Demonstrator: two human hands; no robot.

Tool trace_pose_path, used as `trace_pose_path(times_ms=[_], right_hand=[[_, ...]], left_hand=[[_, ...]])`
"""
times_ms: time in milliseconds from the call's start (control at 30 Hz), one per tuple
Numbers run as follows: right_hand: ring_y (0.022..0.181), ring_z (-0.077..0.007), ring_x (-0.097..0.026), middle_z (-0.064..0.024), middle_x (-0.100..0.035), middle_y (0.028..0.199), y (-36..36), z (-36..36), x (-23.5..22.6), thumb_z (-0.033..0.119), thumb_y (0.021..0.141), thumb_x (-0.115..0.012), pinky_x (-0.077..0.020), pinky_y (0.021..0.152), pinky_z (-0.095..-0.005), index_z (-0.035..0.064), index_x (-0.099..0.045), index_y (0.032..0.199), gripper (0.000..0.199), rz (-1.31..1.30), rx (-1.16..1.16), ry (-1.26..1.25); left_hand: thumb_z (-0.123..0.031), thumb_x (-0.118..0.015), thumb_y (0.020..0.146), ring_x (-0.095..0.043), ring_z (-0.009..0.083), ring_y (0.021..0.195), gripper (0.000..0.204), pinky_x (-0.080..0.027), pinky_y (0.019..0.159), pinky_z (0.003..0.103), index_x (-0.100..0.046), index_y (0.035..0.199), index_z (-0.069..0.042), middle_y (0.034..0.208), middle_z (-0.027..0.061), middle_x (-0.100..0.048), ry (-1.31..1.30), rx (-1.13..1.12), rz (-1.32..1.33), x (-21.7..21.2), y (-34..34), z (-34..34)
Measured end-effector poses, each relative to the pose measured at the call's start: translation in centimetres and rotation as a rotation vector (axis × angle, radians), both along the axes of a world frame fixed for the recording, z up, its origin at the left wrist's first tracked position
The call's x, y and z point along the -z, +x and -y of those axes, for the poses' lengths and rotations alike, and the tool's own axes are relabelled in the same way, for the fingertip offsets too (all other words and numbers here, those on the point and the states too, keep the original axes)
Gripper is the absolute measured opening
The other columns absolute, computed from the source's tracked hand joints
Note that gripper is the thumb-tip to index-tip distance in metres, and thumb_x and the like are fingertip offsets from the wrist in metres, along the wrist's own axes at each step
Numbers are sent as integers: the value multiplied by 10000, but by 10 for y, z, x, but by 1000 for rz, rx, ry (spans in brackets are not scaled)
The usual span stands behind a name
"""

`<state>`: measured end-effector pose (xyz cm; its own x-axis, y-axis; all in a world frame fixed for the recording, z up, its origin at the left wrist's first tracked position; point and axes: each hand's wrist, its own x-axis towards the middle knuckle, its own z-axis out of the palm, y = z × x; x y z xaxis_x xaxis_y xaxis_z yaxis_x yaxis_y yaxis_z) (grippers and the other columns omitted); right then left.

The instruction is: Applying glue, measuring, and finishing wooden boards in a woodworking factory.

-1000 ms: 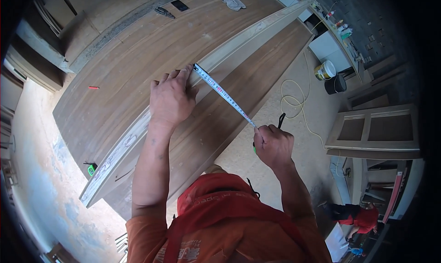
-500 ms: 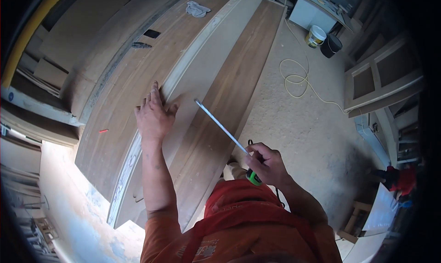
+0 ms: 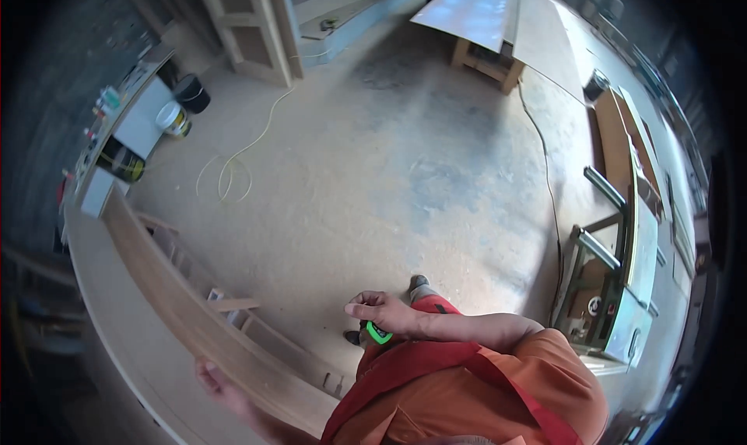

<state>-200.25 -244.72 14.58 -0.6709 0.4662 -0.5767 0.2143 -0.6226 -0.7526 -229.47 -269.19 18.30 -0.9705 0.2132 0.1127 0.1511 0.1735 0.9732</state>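
Head view: the right hand (image 3: 383, 313) is loosely curled, fingers bent inward, with the tape (image 3: 379, 333) under its palm — a small, rounded case in bright green and black. It appears to have hold of the tape, though the fingers hide much of the grip. The left hand (image 3: 219, 384), lower and well to the left, is blurred; its fingers look partly bent and it shows nothing in its grasp. It is over or just beside the bench (image 3: 128, 324), and whether it touches the surface cannot be told.

The bench is long, curving in the lens, with a pale, smooth strip on its outer side and brown, grained wood nearer the right hand. Beyond the hands spreads a floor (image 3: 350, 188) of dusty tan, blotched with grey and blue. On it, ahead of the left hand, lies a thin yellow cord (image 3: 227, 173) in loose loops; farther on are a white bucket (image 3: 173, 120) and a black bucket (image 3: 192, 94), both round. Far ahead of the right hand, a flat, glossy white sheet (image 3: 467, 13) rests on a wooden stand (image 3: 486, 62). To that hand's right are straight metal rails (image 3: 604, 187) — dull silver bars.
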Motion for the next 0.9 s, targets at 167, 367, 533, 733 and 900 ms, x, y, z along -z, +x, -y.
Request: trace_pose_path(times_ms=[167,367,533,733,900], right_hand=[[901,-182,-698,-52,-727,961,135,-80,23,499,991,-754,-559,844,-364,20,-660,1202,532,-149,222,123],[959,-324,-748,-155,-758,1000,324,-209,18,488,1000,-720,-580,855,-440,43,-655,1216,499,410,300,771],[1016,-401,-722,-199,-722,1125,465,-317,0,459,1009,-694,-579,864,-468,58,-645,1259,475,378,447,789],[967,-373,-715,-203,-678,1200,632,-485,28,420,983,-734,-578,837,-469,40,-641,1272,486,596,863,782],[996,-367,-708,-212,-696,1144,797,-562,86,363,966,-747,-582,843,-463,20,-643,1244,453,1001,986,459]], left_hand=[[-613,-362,1100,-421,328,1509,780,-375,1185,519,-374,1618,-29,1653,176,-413,267,966,919,100,215,-231],[-642,-374,1086,-411,340,1514,822,-322,1253,504,-335,1637,-33,1630,175,-425,136,1515,1500,106,454,-438],[-577,-498,1064,-473,335,1460,799,-370,1218,496,-345,1636,-40,1588,170,-465,-98,1570,1721,89,568,-571],[-481,-616,1041,-538,335,1400,700,-483,1128,515,-452,1579,-64,1561,163,-528,-211,1490,2019,145,687,-775],[-411,-601,1048,-623,383,1242,548,-562,991,498,-587,1462,-52,1393,185,-640,-418,1546,1964,180,849,-987]])
